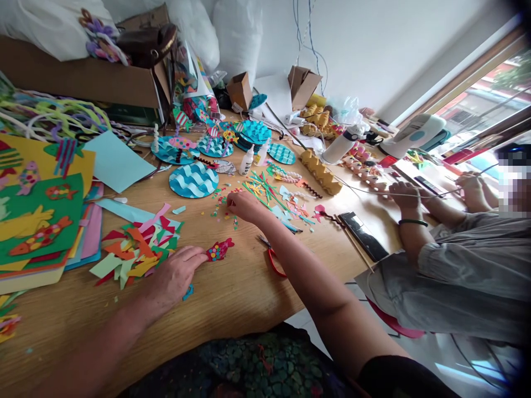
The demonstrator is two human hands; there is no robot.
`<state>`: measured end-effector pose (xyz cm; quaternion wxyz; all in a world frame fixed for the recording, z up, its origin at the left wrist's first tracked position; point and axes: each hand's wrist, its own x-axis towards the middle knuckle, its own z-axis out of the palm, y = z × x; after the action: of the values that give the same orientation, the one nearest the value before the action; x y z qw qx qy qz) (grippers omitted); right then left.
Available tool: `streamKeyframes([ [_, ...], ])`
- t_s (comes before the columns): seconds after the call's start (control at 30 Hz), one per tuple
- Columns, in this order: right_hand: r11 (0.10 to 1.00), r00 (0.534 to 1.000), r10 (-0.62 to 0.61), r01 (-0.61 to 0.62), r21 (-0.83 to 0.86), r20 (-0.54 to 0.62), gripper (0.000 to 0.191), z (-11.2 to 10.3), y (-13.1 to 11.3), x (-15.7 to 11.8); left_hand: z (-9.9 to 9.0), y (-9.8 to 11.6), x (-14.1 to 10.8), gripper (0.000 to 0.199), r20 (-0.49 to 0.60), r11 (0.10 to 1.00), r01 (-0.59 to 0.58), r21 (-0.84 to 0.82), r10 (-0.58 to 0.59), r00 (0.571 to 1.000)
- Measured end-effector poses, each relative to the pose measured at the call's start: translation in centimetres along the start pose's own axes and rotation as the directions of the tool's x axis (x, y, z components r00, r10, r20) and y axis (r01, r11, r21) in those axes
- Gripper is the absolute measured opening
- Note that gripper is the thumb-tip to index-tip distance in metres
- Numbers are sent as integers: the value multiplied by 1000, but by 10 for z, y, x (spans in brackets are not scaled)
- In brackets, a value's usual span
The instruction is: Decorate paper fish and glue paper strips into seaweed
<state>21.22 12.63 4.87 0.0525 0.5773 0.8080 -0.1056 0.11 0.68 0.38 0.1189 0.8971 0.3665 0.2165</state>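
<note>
My left hand (177, 274) rests on the wooden table, its fingers together on the head end of a red paper fish (220, 250). Colored dots cover the fish, and its tail points right. Farther forward, my right hand (245, 207) reaches down with fingers pinched at a scatter of tiny paper dots (219, 205). Whatever may be between those fingertips is too small to make out. Red-handled scissors (275, 258) lie beneath my right forearm. A pile of colored paper scraps (141, 251) is left of my left hand.
Wavy blue paper discs (193, 179), glue bottles (246, 161) and thin paper strips (262, 185) lie ahead. Stacked paper sheets (41, 221) fill the left side. At right, a co-worker's hands (404, 196) hold a thin wire near a black tray (363, 235). A white bottle (342, 145) stands farther back.
</note>
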Motion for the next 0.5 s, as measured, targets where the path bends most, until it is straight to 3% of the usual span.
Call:
streamKeyframes([
  [0.23, 1000, 1000, 11, -11, 15, 16, 22, 4, 1, 7, 2, -2, 0, 40, 4, 998, -4, -58, 4, 1000],
  [0.5, 999, 1000, 8, -8, 49, 5, 22, 2, 3, 5, -4, 1, 1, 42, 27, 1000, -5, 9, 4, 1000],
])
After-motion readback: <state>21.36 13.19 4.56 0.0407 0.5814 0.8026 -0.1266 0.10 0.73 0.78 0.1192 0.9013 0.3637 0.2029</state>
